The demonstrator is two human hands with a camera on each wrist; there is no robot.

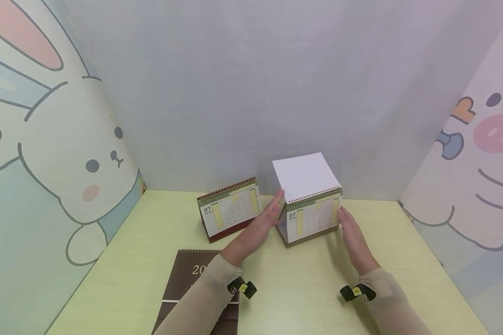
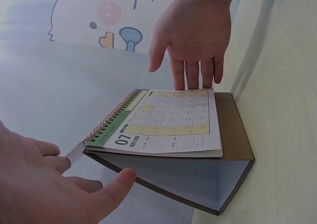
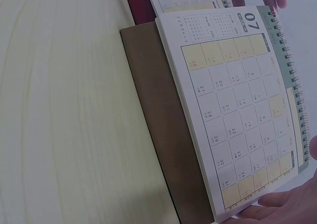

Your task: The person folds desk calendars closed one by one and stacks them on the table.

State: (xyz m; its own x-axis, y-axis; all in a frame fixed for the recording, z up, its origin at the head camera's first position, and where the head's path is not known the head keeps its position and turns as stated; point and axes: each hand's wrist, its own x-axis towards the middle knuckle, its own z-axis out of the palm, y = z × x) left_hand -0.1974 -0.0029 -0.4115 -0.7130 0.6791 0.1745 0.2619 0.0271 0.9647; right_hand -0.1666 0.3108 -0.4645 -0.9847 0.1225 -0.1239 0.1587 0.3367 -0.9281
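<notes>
The brown-based calendar (image 1: 313, 219) stood on the bench (image 1: 293, 293), just right of the red-based calendar (image 1: 234, 210); the left hand (image 1: 255, 229) and right hand (image 1: 355, 239) flanked it, fingers extended, gripping nothing. An uneven push could probably have skewed it or knocked its neighbour

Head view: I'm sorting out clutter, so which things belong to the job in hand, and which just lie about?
Likely in the job:
brown-based, white-paged, spiral-bound desk calendar, standing
left hand, beside it
right hand, beside it

Likely lying about:
red-based, white-paged, spiral-bound desk calendar, standing
dark brown spiral-bound calendar, flat
</notes>
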